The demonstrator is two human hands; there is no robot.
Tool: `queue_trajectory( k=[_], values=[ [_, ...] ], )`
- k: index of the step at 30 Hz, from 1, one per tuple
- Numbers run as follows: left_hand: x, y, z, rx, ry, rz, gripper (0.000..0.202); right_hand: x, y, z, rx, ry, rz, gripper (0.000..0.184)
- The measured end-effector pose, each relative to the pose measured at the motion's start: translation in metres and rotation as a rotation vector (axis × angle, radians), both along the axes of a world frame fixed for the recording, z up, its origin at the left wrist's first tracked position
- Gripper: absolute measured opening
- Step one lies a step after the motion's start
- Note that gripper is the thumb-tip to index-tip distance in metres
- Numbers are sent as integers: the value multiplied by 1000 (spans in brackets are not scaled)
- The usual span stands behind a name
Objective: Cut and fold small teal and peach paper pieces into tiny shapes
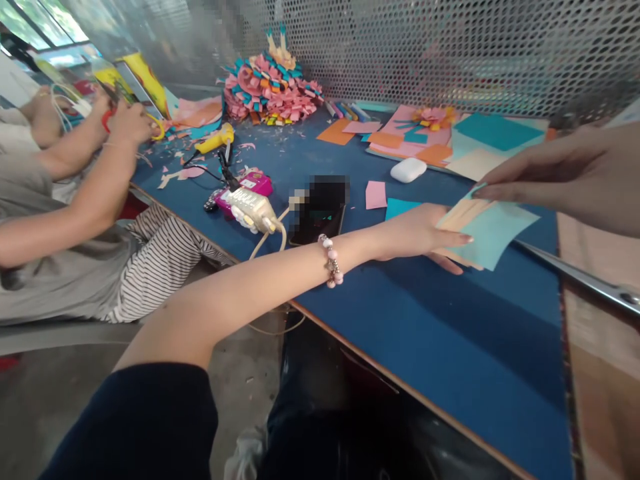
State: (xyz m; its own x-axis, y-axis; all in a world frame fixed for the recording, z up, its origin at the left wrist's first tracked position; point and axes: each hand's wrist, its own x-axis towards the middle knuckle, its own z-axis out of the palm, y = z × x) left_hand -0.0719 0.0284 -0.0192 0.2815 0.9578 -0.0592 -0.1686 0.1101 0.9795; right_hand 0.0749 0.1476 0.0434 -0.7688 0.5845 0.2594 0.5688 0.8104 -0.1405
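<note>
My left hand (423,237), with a beaded bracelet (331,260) on its wrist, is closed on pieces of light blue and cream paper (493,233) above the blue table. Its thumb lies over the paper's near side. From the right, my right hand (555,177) pinches the upper edge of the same paper between thumb and fingers. A blue paper piece (400,209) lies beside my left wrist, partly hidden by it. Below my right hand lie metal scissors (590,280), cut off by the right edge of the view.
At left, a co-worker's hands (125,123) hold scissors. On the table (430,340) are a phone (320,213), a power strip (253,210) with cables, a yellow glue gun (215,140), a white earbud case (409,170), coloured sheets (500,132) and a large paper-strip decoration (270,87).
</note>
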Motion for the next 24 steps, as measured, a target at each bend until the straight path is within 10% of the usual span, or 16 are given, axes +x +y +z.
queue_trajectory(
  k=[24],
  values=[
    [5,2,-1,-53,161,33,49,-5,-3,-5,-361,97,134,25]
  ],
)
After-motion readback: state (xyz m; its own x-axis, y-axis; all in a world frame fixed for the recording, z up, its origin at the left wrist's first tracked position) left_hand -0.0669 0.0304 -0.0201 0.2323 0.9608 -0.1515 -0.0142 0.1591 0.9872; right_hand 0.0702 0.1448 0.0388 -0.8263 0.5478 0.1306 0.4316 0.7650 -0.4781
